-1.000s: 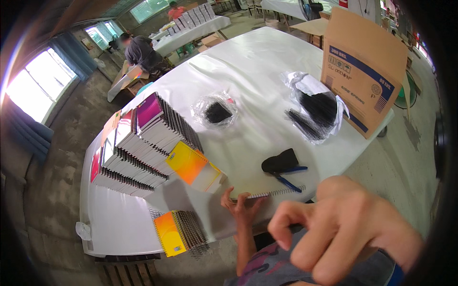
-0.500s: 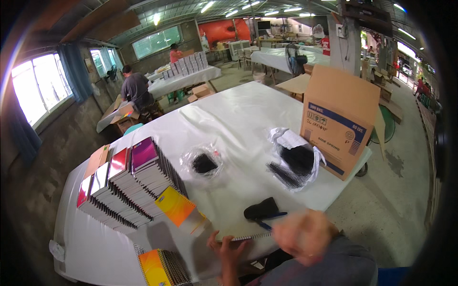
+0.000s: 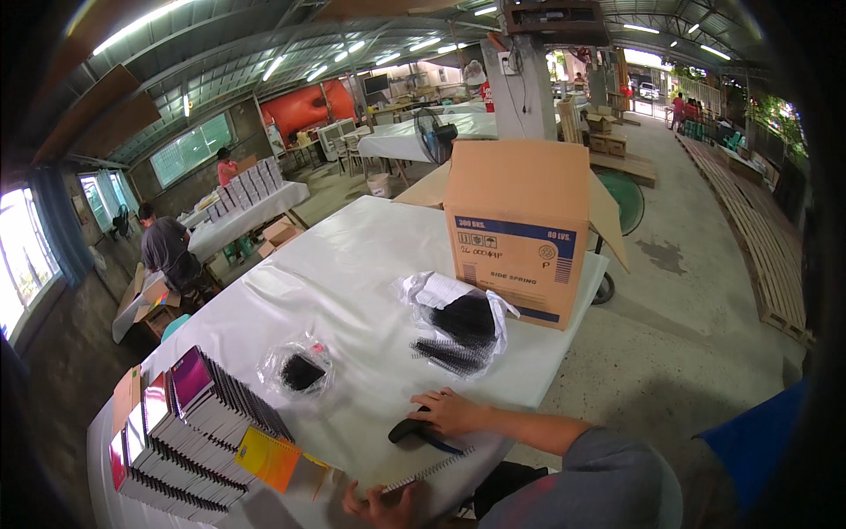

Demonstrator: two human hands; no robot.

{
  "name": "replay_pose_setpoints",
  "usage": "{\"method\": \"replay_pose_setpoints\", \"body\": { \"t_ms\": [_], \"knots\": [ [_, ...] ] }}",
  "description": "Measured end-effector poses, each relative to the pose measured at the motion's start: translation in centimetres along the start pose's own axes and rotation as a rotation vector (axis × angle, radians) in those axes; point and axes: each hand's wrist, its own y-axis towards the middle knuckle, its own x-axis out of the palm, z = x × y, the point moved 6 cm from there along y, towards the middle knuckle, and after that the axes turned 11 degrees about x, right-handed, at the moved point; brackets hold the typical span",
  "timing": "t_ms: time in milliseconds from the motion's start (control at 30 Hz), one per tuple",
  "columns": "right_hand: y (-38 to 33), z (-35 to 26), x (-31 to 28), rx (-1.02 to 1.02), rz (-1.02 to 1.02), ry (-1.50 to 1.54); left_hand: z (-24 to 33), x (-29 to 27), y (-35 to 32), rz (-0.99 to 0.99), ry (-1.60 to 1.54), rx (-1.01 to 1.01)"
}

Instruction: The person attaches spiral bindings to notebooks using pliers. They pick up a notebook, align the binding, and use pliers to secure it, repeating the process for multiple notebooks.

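Observation:
My right hand [image 3: 451, 411] lies on the white table [image 3: 335, 264] and covers one end of a black hand tool [image 3: 407, 431] with a thin blue handle. My left hand [image 3: 381, 506] sits at the lower edge, its fingers holding the near edge of a white spiral-bound notebook [image 3: 414, 472]. The notebook's wire coil runs along its right side, just below the tool. A grey sleeve covers my right upper arm.
Stacks of spiral notebooks [image 3: 189, 419] stand at the left, an orange one [image 3: 264, 458] leaning out. A small bag of black parts [image 3: 301, 371], a bag of black wire coils [image 3: 458, 328] and a cardboard box [image 3: 520, 231] sit further back. People work at far tables on the left.
The view has tilted up to show the hall. My right hand, raised close to the camera before, has come down onto the black tool. My left hand stays on the notebook.

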Motion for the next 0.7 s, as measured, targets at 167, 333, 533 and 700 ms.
{"method": "replay_pose_setpoints", "body": {
  "t_ms": [167, 333, 533, 700],
  "knots": [
    [1.4, -1.6, -2.0, 0.12, -0.254, 1.013, 1.0, -0.8, 0.8, -0.087, 0.035, -0.078],
    [-0.3, -7.6, -0.8, -0.238, -0.667, 1.194, -1.1, 0.7, -1.2, 0.094, -0.014, 0.149],
    [0.1, -7.4, -1.4, -0.25, -0.477, 1.198, 0.1, -0.1, -0.3, 0.084, 0.031, 0.183],
    [1.3, -7.5, -0.9, -0.132, -0.448, 0.964, -0.2, 0.1, -0.2, 0.052, 0.04, 0.156]
  ]
}}
